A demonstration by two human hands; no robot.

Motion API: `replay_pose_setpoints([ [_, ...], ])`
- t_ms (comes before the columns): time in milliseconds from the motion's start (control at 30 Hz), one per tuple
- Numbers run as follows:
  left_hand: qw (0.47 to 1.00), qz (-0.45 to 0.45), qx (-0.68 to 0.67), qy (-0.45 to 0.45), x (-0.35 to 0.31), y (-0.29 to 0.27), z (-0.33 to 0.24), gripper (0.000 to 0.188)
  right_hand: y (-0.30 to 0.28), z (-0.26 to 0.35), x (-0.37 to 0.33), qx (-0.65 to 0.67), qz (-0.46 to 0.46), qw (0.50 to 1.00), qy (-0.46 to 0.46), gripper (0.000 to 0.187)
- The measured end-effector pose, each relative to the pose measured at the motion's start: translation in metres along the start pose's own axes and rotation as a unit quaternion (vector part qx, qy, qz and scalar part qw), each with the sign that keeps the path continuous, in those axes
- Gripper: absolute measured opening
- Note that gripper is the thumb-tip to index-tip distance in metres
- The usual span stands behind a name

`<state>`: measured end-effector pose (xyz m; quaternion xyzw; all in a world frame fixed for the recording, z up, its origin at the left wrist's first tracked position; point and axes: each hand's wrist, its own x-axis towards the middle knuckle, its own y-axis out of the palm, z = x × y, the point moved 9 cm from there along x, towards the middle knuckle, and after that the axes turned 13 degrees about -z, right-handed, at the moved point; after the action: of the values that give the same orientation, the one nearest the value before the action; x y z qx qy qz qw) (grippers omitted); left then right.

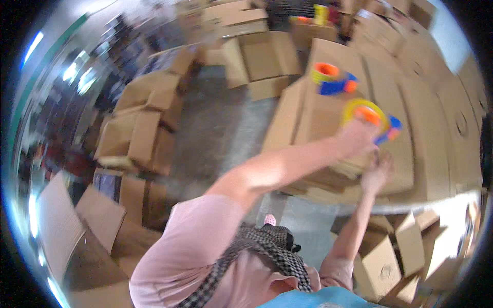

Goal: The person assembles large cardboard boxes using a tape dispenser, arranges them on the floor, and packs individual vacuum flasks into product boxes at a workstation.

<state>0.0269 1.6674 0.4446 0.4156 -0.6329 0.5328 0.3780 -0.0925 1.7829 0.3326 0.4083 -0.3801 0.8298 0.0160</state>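
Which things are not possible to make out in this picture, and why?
Head view: left hand, blurred; its grip on the nearer tape dispenser is unclear.
Head view: right hand, blurred; whether it touches the carton below is unclear.
Head view: pink shoe, partly hidden by the checked apron.
Head view: lower left carton, cut by the picture's edge.

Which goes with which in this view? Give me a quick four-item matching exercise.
1. Left hand
2. Shoe
3. Farther tape dispenser
4. Apron

A. Resting on a carton
B. Dark-and-light checked
C. At the nearer tape dispenser
D. Pink

Pairs: 1-C, 2-D, 3-A, 4-B
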Motion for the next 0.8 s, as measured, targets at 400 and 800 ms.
replay_pose_setpoints([
  [400,0.956,-0.111,-0.217,0.165,-0.066,-0.15,0.129,0.028,0.16,0.118,-0.057,0.305,0.012,0.947,0.097,0.041],
  [800,0.782,0.334,0.261,-0.456,-0.452,-0.505,0.838,0.027,0.645,0.485,-0.285,0.027,0.575,0.818,-0.012,0.033],
])
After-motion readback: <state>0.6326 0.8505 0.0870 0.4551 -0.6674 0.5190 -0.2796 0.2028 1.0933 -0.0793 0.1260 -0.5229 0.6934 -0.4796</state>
